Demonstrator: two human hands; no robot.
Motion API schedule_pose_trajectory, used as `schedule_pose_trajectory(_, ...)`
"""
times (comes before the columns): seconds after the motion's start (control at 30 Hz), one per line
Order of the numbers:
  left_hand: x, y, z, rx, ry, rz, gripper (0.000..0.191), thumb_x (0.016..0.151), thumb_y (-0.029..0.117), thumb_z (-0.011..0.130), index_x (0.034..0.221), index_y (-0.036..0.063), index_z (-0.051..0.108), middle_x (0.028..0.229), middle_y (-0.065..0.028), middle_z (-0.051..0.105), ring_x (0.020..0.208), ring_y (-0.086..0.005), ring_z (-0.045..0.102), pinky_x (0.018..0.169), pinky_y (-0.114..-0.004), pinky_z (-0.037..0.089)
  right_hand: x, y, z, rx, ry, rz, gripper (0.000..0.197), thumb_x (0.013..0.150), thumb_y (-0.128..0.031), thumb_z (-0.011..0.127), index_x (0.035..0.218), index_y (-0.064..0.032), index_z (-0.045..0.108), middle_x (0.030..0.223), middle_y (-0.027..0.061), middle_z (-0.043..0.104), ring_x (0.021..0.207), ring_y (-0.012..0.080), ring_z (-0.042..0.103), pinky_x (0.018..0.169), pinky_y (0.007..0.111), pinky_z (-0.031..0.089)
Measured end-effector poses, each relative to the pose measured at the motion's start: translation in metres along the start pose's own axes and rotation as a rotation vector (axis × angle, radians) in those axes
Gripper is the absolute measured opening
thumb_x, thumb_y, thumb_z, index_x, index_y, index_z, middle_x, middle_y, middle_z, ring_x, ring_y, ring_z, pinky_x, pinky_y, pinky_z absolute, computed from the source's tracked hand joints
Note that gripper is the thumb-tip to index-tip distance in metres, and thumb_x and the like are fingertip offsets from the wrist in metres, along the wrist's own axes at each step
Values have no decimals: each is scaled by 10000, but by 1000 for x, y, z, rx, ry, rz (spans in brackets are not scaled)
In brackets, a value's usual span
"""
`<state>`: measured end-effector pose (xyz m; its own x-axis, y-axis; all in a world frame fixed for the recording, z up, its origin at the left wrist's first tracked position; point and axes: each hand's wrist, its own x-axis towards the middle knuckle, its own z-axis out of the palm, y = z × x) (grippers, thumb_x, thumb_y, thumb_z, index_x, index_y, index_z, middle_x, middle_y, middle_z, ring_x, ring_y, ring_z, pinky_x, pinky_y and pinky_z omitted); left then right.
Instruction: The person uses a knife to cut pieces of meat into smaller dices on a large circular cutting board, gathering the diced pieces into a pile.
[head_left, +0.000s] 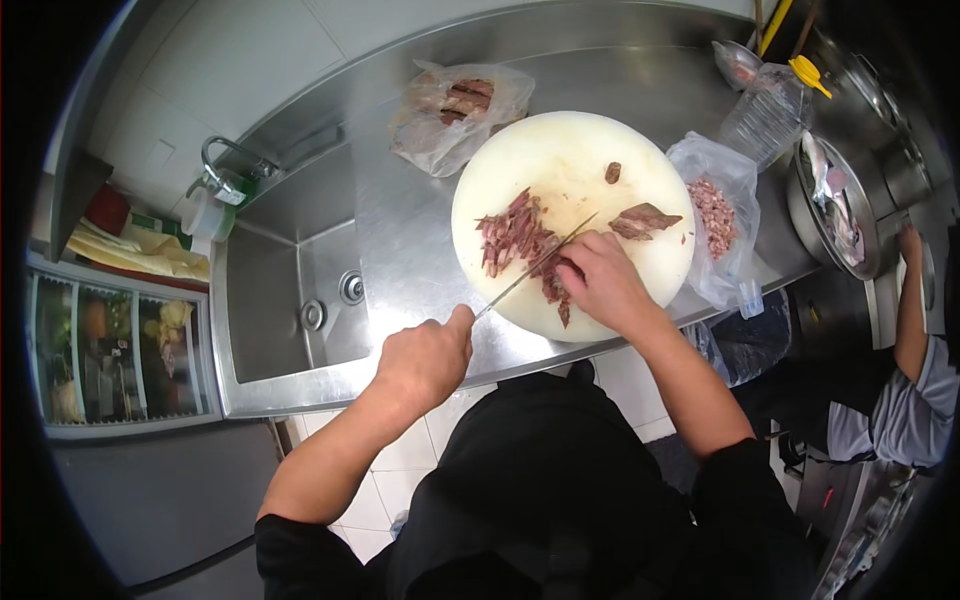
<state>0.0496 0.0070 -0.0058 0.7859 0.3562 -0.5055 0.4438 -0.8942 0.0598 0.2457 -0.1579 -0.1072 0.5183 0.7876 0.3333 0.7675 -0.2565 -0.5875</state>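
My left hand (429, 352) is closed around the handle of a kitchen knife (517, 279), whose blade reaches across the round white cutting board (652, 154). With bent fingers my right hand (600, 277) presses on dark red meat (551, 283) close beside the blade. Left of the blade lies a pile of sliced meat (510, 232). A larger flat piece of meat (643, 221) rests on the right of the board, and a small dark piece (613, 172) lies above it. My fingers partly hide the meat under them.
A plastic bag with meat (465, 101) lies behind the board; another bag holds diced meat (712, 217) at its right. Farther right are a plastic bottle (769, 112) and a metal bowl (832, 210). A sink (277, 262) is at left. A co-worker's arm (911, 315) shows at far right.
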Motion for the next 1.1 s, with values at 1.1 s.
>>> schedule_pose_trajectory(1.1, 37, 4, 5, -41, -279, -55, 212, 1011, 215, 439, 1135, 43, 441, 890, -269, 704, 875, -461, 691, 791, -562, 536, 10, 11, 2, 59, -120, -34, 144, 856, -148, 693, 958, -54, 656, 945, 123, 587, 916, 332, 593, 839, 414, 491)
